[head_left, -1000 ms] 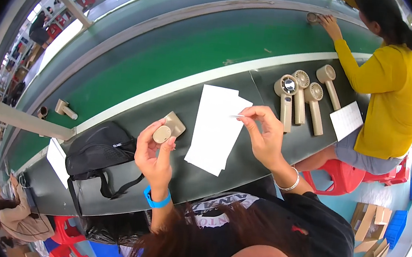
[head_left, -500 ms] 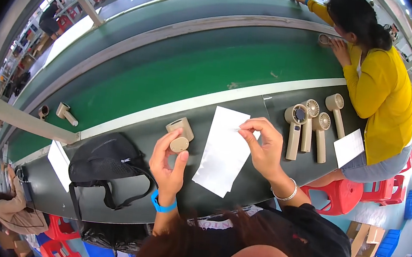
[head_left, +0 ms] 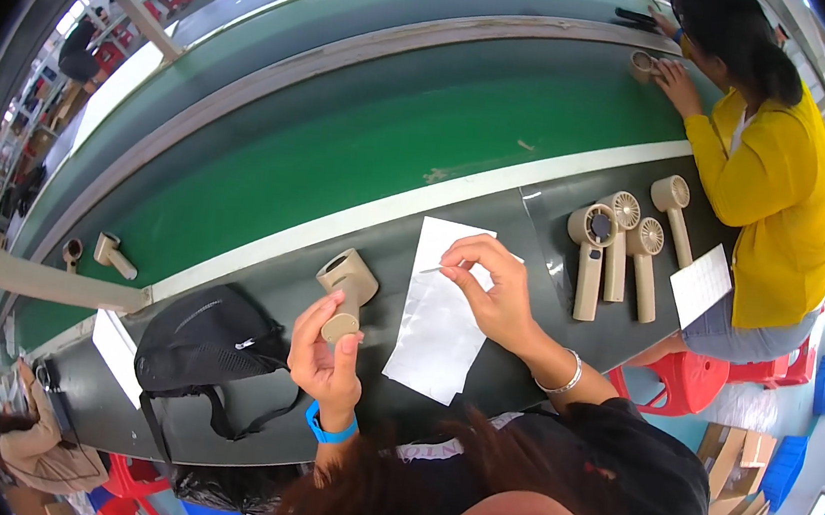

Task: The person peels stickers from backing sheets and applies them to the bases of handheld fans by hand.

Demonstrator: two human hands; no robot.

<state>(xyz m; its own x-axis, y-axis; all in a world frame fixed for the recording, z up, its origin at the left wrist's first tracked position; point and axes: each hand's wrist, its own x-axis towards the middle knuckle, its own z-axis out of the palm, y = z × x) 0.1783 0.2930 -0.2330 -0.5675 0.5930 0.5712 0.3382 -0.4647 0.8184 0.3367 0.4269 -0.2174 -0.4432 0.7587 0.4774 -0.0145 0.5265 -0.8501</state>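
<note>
My left hand (head_left: pixel 322 354) grips a beige handheld fan (head_left: pixel 352 299) by its handle. The round end of the handle faces me, and the fan's ring-shaped head points away over the table. Pinched between the thumb and fingers of my right hand (head_left: pixel 496 302) is a small thin pale strip (head_left: pixel 430 269), too small to make out well. It hovers above white paper sheets (head_left: pixel 430 355) that lie on the dark table, to the right of the fan.
Several beige handheld fans (head_left: pixel 616 264) lie to the right, beside another white sheet (head_left: pixel 699 286). A black bag (head_left: pixel 208 342) rests at left. Beyond runs a green conveyor belt (head_left: pixel 344 140) carrying fan parts (head_left: pixel 114 254). A co-worker in yellow (head_left: pixel 776 195) sits at right.
My left hand has tilted the fan, so its handle and head now show more. My right hand has moved left toward it with the pale strip. The co-worker's far arm has drawn back.
</note>
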